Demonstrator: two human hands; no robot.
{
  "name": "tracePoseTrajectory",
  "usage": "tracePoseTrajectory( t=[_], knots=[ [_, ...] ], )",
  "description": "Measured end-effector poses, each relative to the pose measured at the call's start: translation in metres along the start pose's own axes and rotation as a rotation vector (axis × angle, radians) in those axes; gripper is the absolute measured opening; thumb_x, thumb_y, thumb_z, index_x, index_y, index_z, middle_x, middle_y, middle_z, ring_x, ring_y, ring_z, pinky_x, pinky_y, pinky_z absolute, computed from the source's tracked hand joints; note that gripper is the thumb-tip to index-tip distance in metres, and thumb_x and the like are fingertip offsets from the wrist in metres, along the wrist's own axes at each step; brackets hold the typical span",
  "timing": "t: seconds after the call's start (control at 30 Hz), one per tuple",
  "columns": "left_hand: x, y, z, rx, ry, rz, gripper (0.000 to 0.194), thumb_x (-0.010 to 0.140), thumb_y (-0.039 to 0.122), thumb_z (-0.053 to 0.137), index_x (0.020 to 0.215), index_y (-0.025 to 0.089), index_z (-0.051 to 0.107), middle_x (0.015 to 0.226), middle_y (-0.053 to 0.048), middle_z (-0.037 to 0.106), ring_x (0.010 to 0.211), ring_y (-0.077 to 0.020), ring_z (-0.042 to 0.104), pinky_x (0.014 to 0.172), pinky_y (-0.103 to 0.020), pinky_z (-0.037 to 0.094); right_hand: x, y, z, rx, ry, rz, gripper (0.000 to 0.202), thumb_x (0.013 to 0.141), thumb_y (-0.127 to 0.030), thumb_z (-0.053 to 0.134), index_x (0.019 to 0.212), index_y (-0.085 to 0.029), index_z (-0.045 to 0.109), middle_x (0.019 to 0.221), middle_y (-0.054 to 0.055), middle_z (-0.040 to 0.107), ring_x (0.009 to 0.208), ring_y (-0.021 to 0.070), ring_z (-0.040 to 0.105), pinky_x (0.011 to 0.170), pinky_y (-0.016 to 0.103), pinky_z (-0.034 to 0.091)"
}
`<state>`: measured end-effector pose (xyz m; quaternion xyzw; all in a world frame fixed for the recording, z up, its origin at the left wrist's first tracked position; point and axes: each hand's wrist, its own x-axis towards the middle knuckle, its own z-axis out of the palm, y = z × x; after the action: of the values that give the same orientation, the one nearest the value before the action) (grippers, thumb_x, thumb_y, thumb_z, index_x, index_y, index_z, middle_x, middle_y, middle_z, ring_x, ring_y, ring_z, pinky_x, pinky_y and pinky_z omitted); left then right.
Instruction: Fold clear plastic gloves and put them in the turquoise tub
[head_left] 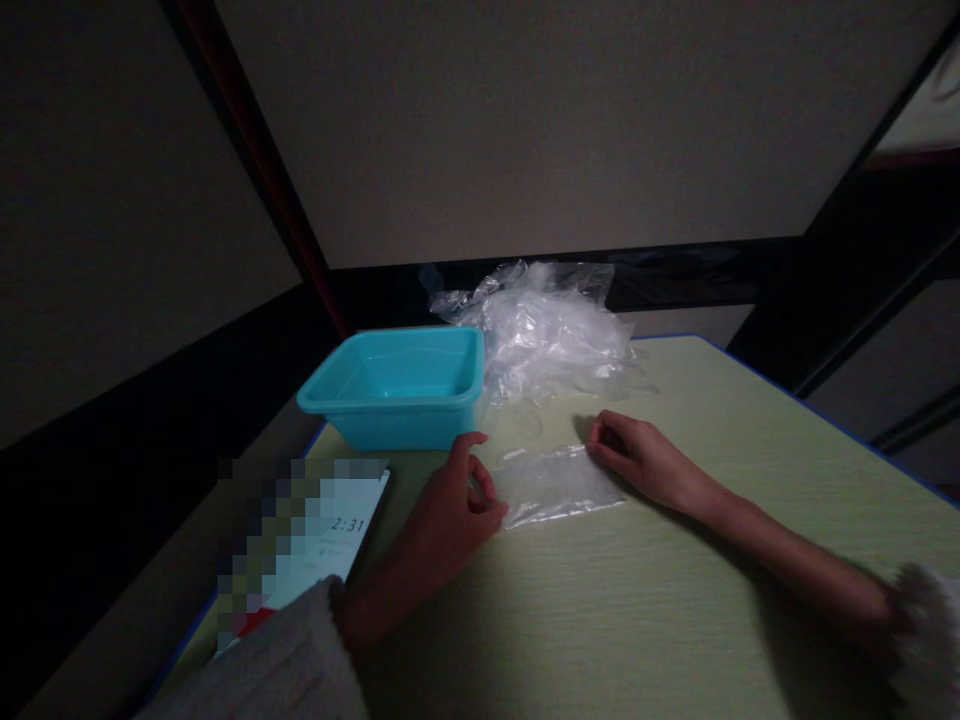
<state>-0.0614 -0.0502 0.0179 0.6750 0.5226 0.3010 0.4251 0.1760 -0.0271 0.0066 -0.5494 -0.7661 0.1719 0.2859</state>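
Note:
A clear, flat plastic bag [559, 487] lies on the light wooden table [600, 630] between my hands. My left hand [465, 495] is at the bag's left edge, thumb touching its lower left corner, with the fingers curled and apart. On the other side, my right hand [634, 455] pinches the bag's upper right edge between thumb and fingertips. Behind the bag, a pile of crumpled clear plastic bags [536, 325] rests at the table's far edge.
An empty turquoise basin [401, 405] stands at the back left, beside the plastic pile. Left of my left forearm lies a tablet or phone [337, 525] with a lit screen, partly pixelated. A pale wall panel [525, 130] rises behind the table.

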Motion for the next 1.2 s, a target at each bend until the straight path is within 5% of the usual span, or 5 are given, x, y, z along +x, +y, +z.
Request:
tracePoseTrajectory(
  t=[0.5, 0.63, 0.77, 1.03, 1.2],
  knots=[
    [0.0, 0.009, -0.005, 0.103, 0.078, -0.042, 0.044, 0.073, 0.003, 0.051, 0.111, 0.02, 0.036, 0.082, 0.005, 0.051, 0.055, -0.0081, 0.054, 0.05, -0.02, 0.038, -0.009, -0.008, 0.001, -0.101, 0.149, -0.152, 0.012, 0.084, -0.018, 0.038, 0.083, -0.018, 0.05, 0.08, 0.01, 0.06, 0.072, 0.0207, 0.058, 0.064, 0.034, 0.048],
    [-0.003, 0.016, -0.007, 0.1, 0.113, -0.04, 0.04, 0.074, 0.005, 0.05, 0.11, 0.019, 0.038, 0.086, 0.004, 0.053, 0.058, -0.0084, 0.055, 0.052, -0.02, 0.04, -0.02, -0.028, 0.001, -0.158, 0.011, -0.278, 0.028, 0.09, -0.021, 0.035, 0.109, -0.015, 0.054, 0.108, 0.015, 0.061, 0.099, 0.0238, 0.059, 0.086, 0.041, 0.049],
    [-0.005, 0.018, -0.007, 0.132, 0.144, 0.017, 0.037, 0.073, 0.007, 0.05, 0.107, 0.019, 0.041, 0.081, 0.004, 0.054, 0.06, -0.01, 0.056, 0.054, -0.021, 0.042, -0.029, -0.032, 0.011, -0.332, -0.171, -0.328, 0.049, 0.094, -0.036, 0.034, 0.133, -0.008, 0.041, 0.14, 0.019, 0.039, 0.129, 0.0288, 0.037, 0.104, 0.05, 0.033],
    [-0.002, 0.003, -0.003, 0.238, 0.157, 0.166, 0.032, 0.074, 0.009, 0.048, 0.104, 0.019, 0.047, 0.083, 0.001, 0.056, 0.07, -0.0141, 0.057, 0.066, -0.028, 0.048, -0.029, -0.025, 0.015, -0.444, -0.316, -0.287, 0.067, 0.094, -0.047, 0.025, 0.139, 0.003, 0.027, 0.146, 0.023, 0.02, 0.135, 0.0294, 0.018, 0.109, 0.047, 0.024],
    [-0.01, -0.005, 0.0, 0.425, 0.082, 0.364, 0.036, 0.078, 0.014, 0.047, 0.114, 0.017, 0.046, 0.115, -0.009, 0.056, 0.107, -0.0219, 0.054, 0.093, -0.04, 0.043, -0.031, -0.025, 0.016, -0.44, -0.293, -0.302, 0.066, 0.094, -0.047, 0.026, 0.14, 0.001, 0.027, 0.146, 0.023, 0.021, 0.135, 0.0286, 0.017, 0.109, 0.045, 0.024]
  ],
)
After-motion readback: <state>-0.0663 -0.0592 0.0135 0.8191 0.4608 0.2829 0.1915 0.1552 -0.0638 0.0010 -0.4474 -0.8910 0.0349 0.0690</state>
